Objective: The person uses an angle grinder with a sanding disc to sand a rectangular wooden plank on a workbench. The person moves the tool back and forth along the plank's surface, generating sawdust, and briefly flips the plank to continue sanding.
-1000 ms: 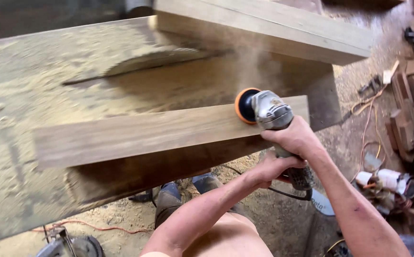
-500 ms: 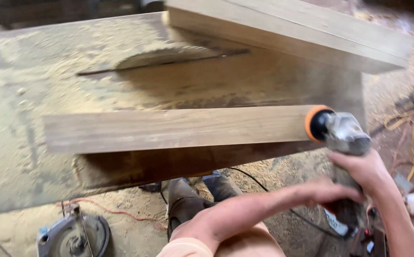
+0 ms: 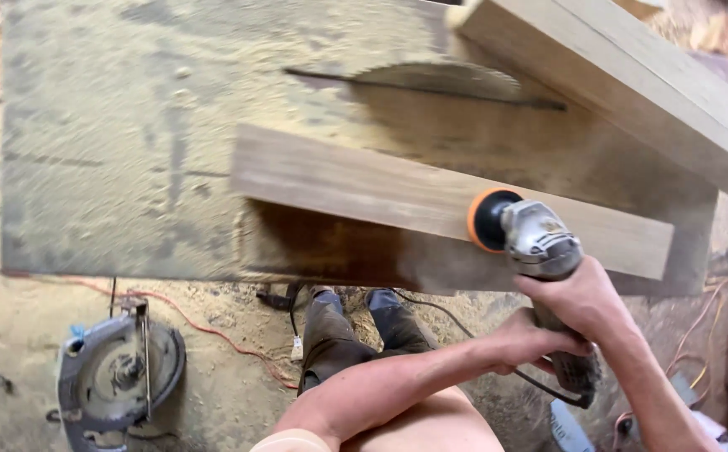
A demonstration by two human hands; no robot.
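Head view shows my right hand (image 3: pixel 580 295) clenched on the grinder (image 3: pixel 540 247) body and my left hand (image 3: pixel 524 339) wrapped round its rear handle, the orange sanding disc (image 3: pixel 488 220) pressed on the near edge of the plank (image 3: pixel 431 197). That plank lies across the dusty table (image 3: pixel 129 151), overhanging my side. I judge I'm mid-sanding; next calls for steady, even travel along the edge.
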